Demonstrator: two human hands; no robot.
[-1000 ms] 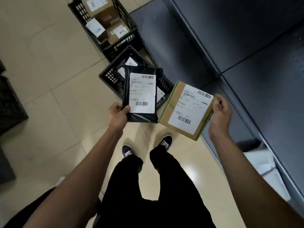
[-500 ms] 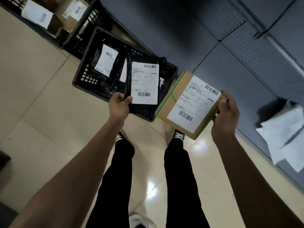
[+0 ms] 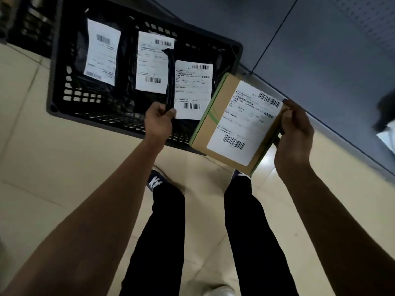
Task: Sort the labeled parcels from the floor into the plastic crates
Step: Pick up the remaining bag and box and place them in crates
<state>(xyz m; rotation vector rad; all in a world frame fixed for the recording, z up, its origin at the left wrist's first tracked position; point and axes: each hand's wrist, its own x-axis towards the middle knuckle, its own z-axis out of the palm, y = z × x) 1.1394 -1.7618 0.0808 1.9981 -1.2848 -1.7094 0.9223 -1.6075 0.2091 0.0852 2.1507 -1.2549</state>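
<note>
My left hand (image 3: 159,121) grips a black poly-bag parcel (image 3: 193,89) with a white label by its lower left corner, holding it over the near right part of a black plastic crate (image 3: 64,97). Inside that crate lie two more black bag parcels with white labels, one on the left (image 3: 101,52) and one in the middle (image 3: 152,60). My right hand (image 3: 296,133) holds a brown cardboard box (image 3: 213,127) with green tape and a large white label by its right edge, tilted, just right of the crate's near corner.
A second black crate (image 3: 27,24) stands at the top left, mostly cut off. A dark grey shelf base (image 3: 320,60) runs along the right. White bags (image 3: 388,135) lie at the right edge. My legs and shoes stand on the beige tiled floor (image 3: 64,167).
I have stepped closer to the crate, which now fills the upper left. Both hands have carried their parcels forward; the black bag now hangs over the crate's interior.
</note>
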